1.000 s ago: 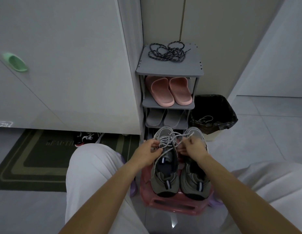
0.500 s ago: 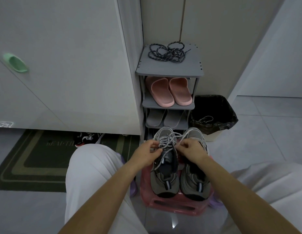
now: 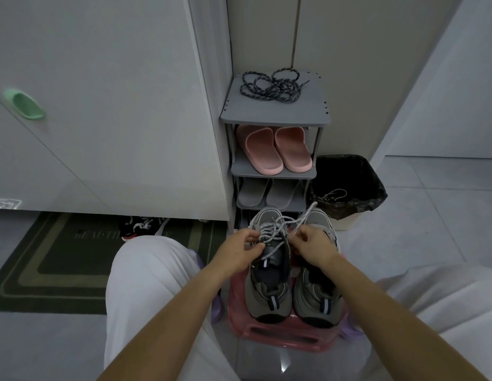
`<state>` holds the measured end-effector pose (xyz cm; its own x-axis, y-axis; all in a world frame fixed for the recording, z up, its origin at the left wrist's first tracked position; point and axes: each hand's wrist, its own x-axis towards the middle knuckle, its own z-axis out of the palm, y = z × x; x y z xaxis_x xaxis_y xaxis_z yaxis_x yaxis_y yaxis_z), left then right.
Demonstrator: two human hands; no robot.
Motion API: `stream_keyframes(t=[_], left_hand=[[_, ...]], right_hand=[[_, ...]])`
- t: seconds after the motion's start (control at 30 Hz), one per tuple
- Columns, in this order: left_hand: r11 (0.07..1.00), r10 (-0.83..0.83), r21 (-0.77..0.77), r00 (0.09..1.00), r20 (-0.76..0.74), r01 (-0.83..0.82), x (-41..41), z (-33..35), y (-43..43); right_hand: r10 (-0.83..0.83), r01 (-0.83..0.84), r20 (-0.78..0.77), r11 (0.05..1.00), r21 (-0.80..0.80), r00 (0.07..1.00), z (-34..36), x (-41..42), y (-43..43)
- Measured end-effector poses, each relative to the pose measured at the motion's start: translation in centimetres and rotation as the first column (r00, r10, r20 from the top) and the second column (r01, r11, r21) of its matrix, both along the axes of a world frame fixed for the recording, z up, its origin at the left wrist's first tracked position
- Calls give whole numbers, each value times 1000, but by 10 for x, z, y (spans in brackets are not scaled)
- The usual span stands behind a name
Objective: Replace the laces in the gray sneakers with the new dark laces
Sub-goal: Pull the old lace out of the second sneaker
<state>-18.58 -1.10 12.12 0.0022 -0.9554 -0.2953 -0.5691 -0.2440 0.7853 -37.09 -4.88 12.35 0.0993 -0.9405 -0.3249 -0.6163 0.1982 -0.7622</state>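
Note:
Two gray sneakers stand side by side on a pink stool point(image 3: 283, 335), toes pointing away from me. The left sneaker point(image 3: 268, 292) still carries its light gray lace point(image 3: 275, 229), loosened over the tongue. My left hand point(image 3: 239, 250) grips that sneaker's left side at the eyelets. My right hand point(image 3: 312, 244) pinches a strand of the light lace, whose free end sticks up toward the bin. The right sneaker point(image 3: 317, 295) lies partly under my right wrist. The new dark laces point(image 3: 271, 88) lie in a tangle on top of the gray shoe rack point(image 3: 275, 114).
The rack holds pink slippers point(image 3: 275, 149) and gray slippers point(image 3: 267, 195) on lower shelves. A bin with a black liner point(image 3: 349, 182) stands right of it, a light lace inside. A dark doormat point(image 3: 46, 259) lies at left under a white cabinet. My knees flank the stool.
My right hand has drawn the light lace strand farther out, its free end now sticking up to the right. My left hand stays on the sneaker.

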Motion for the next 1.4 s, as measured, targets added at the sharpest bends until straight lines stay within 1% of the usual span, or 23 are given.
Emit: stream_keyframes(t=[0.03, 0.1, 0.13, 0.2, 0.3, 0.33, 0.37, 0.4, 0.43, 0.5, 0.53, 0.63, 0.73, 0.8, 0.83, 0.87, 0.9, 0.97, 1.03, 1.13, 1.23, 1.33, 1.4], left_hand=[[1000, 0, 1, 1000, 0, 0, 0, 0, 0], [1000, -2, -5, 1000, 1, 2, 0, 0, 0], [1000, -3, -6, 1000, 2, 3, 0, 0, 0], [1000, 2, -4, 1000, 1, -2, 0, 0, 0], [1000, -1, -13, 1000, 5, 1, 0, 1, 1], [1000, -4, -16, 1000, 7, 4, 0, 2, 1], [1000, -6, -18, 1000, 10, 6, 0, 2, 1], [1000, -5, -16, 1000, 14, 5, -1, 2, 2], [1000, -4, -16, 1000, 17, 5, -1, 3, 2], [1000, 0, -17, 1000, 17, 1, -1, 3, 3], [1000, 2, -17, 1000, 15, -2, -1, 3, 3], [1000, 9, -18, 1000, 9, -9, -1, 3, 3], [1000, 10, -11, 1000, 5, -10, -2, 4, 3], [1000, 7, -11, 1000, 4, -7, -2, 5, 4], [1000, 4, -13, 1000, 5, -4, -3, 5, 4], [1000, 3, -14, 1000, 12, -2, -3, 5, 4], [1000, 2, -16, 1000, 21, -2, -2, 5, 4], [1000, 10, -16, 1000, 27, -9, -1, 4, 3], [1000, 10, -15, 1000, 20, -10, -1, 4, 3], [1000, 7, -6, 1000, 9, -7, -2, 4, 3], [1000, 3, -4, 1000, -3, -3, -3, 2, 2], [1000, -5, -25, 1000, 31, 5, -5, 2, 0], [998, 18, -57, 996, 82, -14, -7, 3, -2]], right_hand=[[-71, 68, 90, 997, 33, 993, -1, 1, 0], [-257, 224, 285, 964, 143, 923, -2, 4, 0], [-299, 260, 316, 952, 162, 900, -3, 5, -2], [-240, 210, 275, 968, 137, 931, -3, 4, -1], [-5, 3, 53, 999, 41, 999, 0, 2, 1], [34, -34, -16, 999, 10, 999, 0, 1, 1], [26, -27, -41, 1000, -9, 999, -1, 2, 1], [-20, 20, 3, 1000, 2, 1000, -2, 2, 1], [-109, 104, 114, 993, 48, 987, -2, 3, 1], [-261, 230, 288, 964, 137, 921, -1, 4, 1], [-262, 230, 294, 963, 138, 919, -1, 5, 0], [-123, 99, 215, 988, 120, 969, 0, 3, 0], [31, -31, 25, 999, 15, 999, 3, 1, 3], [42, -46, -75, 998, -42, 996, 2, 1, 4], [31, -35, -80, 998, -54, 996, 1, 1, 4], [-2, 0, -39, 999, -45, 999, 0, 1, 4], [-69, 70, 53, 998, -11, 996, 0, 1, 3], [-205, 190, 228, 978, 85, 952, 2, 3, 1], [-227, 207, 247, 973, 105, 942, 4, 4, 1], [-169, 150, 215, 983, 101, 962, 5, 5, 2], [62, -62, 13, 998, 18, 998, 16, 1, 8], [213, -219, -160, 975, -24, 964, 26, 1, 18], [259, -271, -214, 962, -28, 942, 27, 3, 22]])
